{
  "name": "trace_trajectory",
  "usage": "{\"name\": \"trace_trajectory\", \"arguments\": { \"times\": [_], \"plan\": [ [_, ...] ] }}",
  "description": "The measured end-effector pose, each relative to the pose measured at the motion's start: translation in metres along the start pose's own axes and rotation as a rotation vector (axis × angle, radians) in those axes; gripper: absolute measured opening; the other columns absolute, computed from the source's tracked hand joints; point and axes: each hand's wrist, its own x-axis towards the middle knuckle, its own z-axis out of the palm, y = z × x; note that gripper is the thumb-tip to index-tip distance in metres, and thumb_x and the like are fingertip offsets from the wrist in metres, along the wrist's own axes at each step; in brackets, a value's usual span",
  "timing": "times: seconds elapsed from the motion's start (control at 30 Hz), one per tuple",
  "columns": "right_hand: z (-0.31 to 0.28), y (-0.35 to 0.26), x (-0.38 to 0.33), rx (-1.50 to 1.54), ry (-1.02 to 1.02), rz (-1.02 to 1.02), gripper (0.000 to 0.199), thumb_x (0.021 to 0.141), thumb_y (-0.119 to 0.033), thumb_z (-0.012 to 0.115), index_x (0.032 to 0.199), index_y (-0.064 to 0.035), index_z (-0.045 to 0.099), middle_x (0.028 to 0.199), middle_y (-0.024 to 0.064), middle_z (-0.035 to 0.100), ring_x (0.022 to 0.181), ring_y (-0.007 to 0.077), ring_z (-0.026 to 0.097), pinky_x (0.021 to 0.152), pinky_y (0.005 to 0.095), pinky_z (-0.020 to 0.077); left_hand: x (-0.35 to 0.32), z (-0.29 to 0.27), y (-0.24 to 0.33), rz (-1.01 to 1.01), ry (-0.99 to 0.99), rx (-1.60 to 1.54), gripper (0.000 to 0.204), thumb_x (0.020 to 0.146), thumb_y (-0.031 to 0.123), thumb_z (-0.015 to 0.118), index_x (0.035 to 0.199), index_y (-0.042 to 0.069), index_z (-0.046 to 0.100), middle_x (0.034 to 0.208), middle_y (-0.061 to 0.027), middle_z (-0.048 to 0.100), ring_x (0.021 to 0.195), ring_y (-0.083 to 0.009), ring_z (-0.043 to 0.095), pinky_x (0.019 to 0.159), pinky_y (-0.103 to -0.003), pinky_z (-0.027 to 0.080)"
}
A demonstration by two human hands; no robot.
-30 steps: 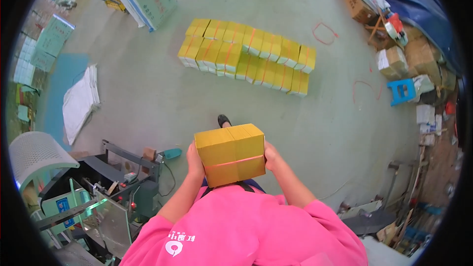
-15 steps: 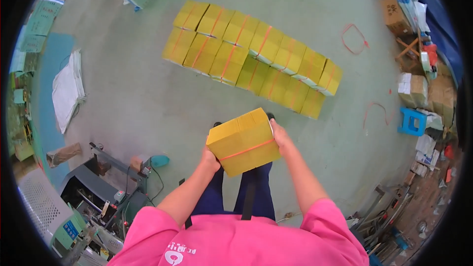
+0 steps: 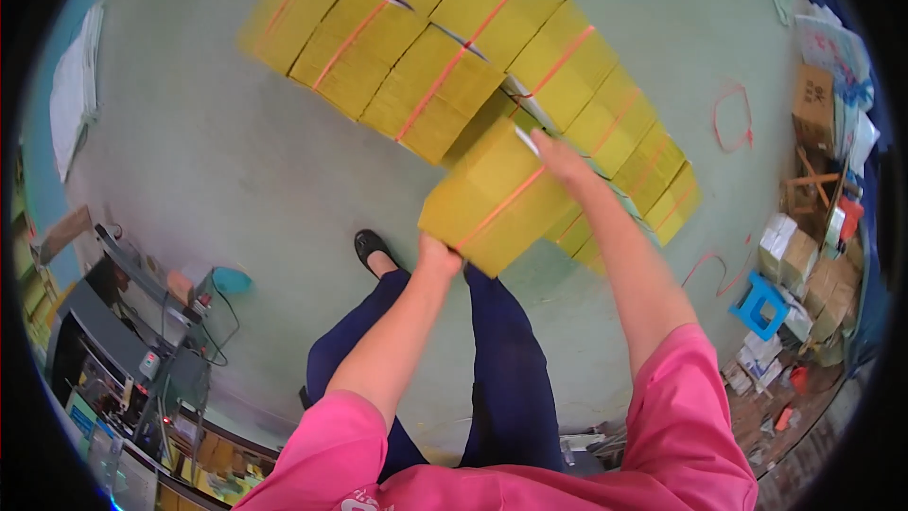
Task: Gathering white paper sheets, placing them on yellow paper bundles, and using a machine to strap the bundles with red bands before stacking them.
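Note:
Between my two hands I carry a yellow bundle [image 3: 501, 199] with an orange-red strap round it, tilted in front of my legs. My left hand [image 3: 439, 254] grips its lower left corner. My right hand [image 3: 560, 159] is closed on the upper right end, fingers partly hidden. Just beyond stands a stack of similar strapped yellow bundles [image 3: 378, 47], set in rows on the floor. The carried bundle overlaps the stack's near side in view, beside a lower spot in the near row; I cannot tell whether they touch.
Dark machinery [image 3: 123, 322] with cables stands at the lower left. White sheets [image 3: 78, 90] lie at the far left. Along the right are a blue plastic stool [image 3: 759, 306], cardboard boxes [image 3: 813, 106] and scattered packages. A loose red strap loop [image 3: 733, 118] lies on the floor.
I have stepped closer to the stack, which now looks larger and nearer. The held bundle has moved forward and right toward the lower spot, still in both hands.

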Motion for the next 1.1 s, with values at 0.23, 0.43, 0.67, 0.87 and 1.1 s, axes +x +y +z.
{"name": "trace_trajectory", "arguments": {
  "times": [0.23,0.43,0.67,0.87,1.1],
  "plan": [
    [0.053,0.02,0.04,-0.063,0.584,-0.401,0.055,0.096,-0.043,0.047,0.128,0.0009,0.054,0.13,0.0219,0.056,0.122,0.034,0.053,0.103,0.0406,0.0388,0.056,0.023,0.006,-0.032,-0.037,0.069,0.066,0.099,0.057,0.029,0.147,0.012,0.03,0.154,-0.0103,0.026,0.143,-0.0337,0.024,0.11,-0.069,0.02],
    [0.077,0.103,0.023,0.735,0.483,-0.087,0.059,0.096,-0.039,0.056,0.144,-0.0105,0.039,0.145,0.0133,0.045,0.133,0.0288,0.043,0.108,0.0445,0.036,0.051,0.01,0.007,-0.029,-0.039,0.118,0.067,0.1,0.058,0.025,0.149,0.014,0.024,0.156,-0.0101,0.02,0.143,-0.0383,0.021,0.105,-0.072,0.024],
    [0.085,0.061,0.039,1.323,0.011,0.021,0.067,0.093,-0.038,0.061,0.146,-0.016,0.025,0.149,0.0118,0.034,0.134,0.0407,0.035,0.101,0.0724,0.0238,0.052,0.028,0.022,-0.044,-0.098,0.211,0.067,0.099,0.051,0.034,0.15,0.01,0.022,0.156,-0.0119,0.019,0.143,-0.0379,0.021,0.109,-0.07,0.023],
    [0.097,0.048,0.009,1.14,0.045,0.073,0.06,0.095,-0.034,0.059,0.144,-0.014,0.031,0.146,0.0133,0.04,0.134,0.034,0.038,0.107,0.0644,0.026,0.032,0.009,0.041,-0.021,0.024,0.527,0.073,0.1,0.053,0.035,0.154,0.01,0.012,0.159,-0.0118,0.015,0.144,-0.0361,0.022,0.108,-0.065,0.03],
    [0.186,0.136,-0.21,0.075,0.073,-0.3,0.049,0.09,-0.029,0.058,0.134,-0.0072,0.053,0.131,0.0229,0.056,0.121,0.0345,0.055,0.104,0.0404,0.0419,-0.096,-0.115,0.131,0.253,0.209,1.033,0.073,0.095,0.045,0.052,0.154,0.016,0.02,0.152,-0.0116,0.032,0.135,-0.0331,0.038,0.1,-0.051,0.043]
  ]
}}
